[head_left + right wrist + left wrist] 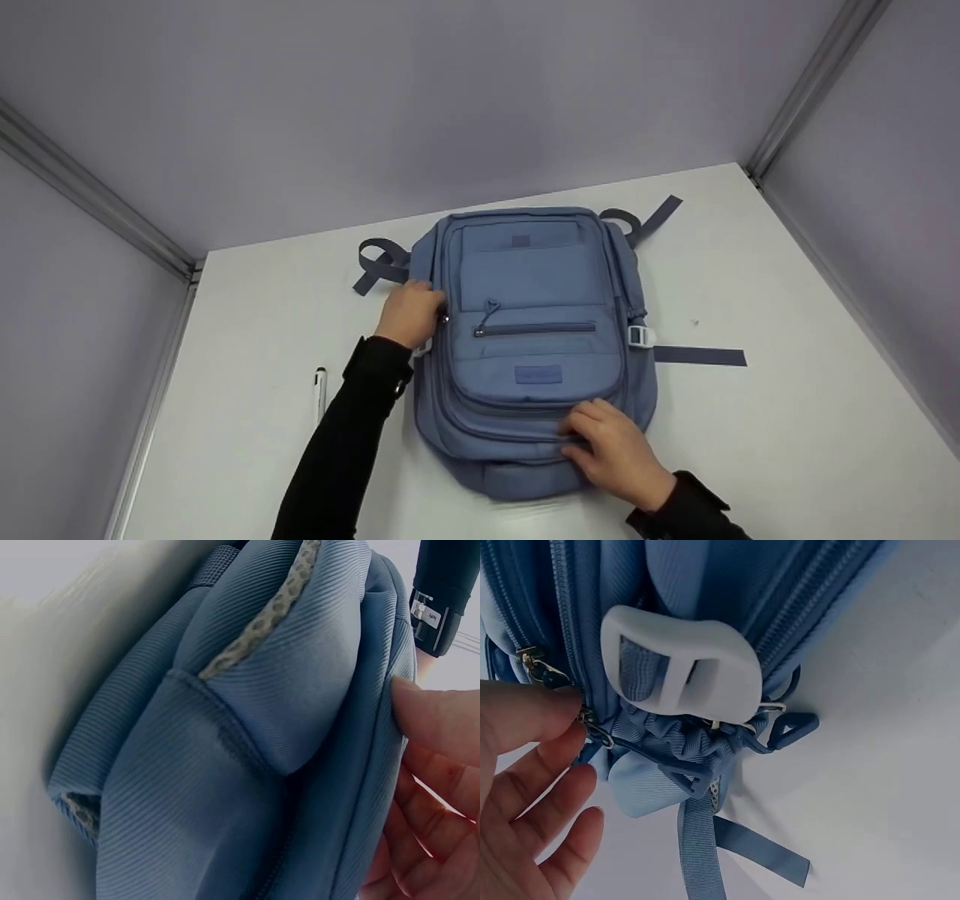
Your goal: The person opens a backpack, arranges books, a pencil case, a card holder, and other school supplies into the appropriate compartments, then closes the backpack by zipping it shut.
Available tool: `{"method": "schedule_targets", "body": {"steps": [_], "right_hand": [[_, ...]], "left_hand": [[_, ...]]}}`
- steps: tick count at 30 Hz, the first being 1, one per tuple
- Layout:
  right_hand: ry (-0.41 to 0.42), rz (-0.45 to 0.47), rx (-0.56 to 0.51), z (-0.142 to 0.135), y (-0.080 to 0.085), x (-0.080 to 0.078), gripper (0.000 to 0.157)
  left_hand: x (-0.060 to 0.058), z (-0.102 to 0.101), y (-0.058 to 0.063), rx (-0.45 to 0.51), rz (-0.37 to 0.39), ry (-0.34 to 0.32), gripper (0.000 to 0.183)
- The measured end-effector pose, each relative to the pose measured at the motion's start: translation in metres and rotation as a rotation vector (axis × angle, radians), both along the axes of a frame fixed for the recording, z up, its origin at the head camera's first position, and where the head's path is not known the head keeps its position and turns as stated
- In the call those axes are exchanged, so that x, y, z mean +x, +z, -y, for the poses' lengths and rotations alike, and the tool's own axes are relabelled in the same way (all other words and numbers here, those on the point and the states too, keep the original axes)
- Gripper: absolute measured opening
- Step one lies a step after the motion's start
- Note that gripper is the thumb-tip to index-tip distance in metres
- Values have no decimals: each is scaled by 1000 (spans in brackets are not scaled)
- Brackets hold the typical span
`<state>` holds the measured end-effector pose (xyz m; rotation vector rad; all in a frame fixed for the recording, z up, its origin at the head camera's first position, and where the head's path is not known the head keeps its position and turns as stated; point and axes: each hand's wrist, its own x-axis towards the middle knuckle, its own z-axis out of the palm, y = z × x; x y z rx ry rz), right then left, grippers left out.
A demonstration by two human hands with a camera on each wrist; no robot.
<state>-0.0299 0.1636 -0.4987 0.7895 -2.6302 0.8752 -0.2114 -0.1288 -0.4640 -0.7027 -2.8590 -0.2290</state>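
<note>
A blue backpack (536, 277) lies front side up on a white table. At its left side edge, my left hand (410, 313) pinches a metal zipper slider (585, 717) between thumb and index finger; the other fingers are loosely bent. A cord with a triangular pull tab (688, 778) hangs from that slider, beside a white plastic buckle (727, 682). Down at the bag's lower right, my right hand (616, 454) grips the edge of the fabric, thumb on one face and fingers on the other. The right wrist view shows the folded blue fabric (187, 787) close up.
A white marker (320, 390) with a dark tip lies left of the bag, near the left sleeve. Dark straps (701, 356) spread out from both sides of the bag. Grey walls (480, 97) with metal rails enclose the table (780, 405) at the back and sides.
</note>
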Motion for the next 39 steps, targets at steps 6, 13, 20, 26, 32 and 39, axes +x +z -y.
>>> {"method": "schedule_targets", "body": {"steps": [6,13,20,26,32,39], "right_hand": [[-16,13,5,1,-1,0,31],[-41,20,6,3,-4,3,32],[-105,104,16,6,-1,5,33],[-136,132,35,7,0,5,34],[-145,81,15,7,-3,6,37],[-121,14,-38,8,-5,6,39]], "left_hand": [[5,6,0,-57,-1,29,7],[40,15,-4,58,-17,69,11],[87,10,3,269,24,55,9],[128,8,8,335,134,73,7],[162,-4,8,403,144,22,9],[186,-37,7,421,47,-124,15]]}}
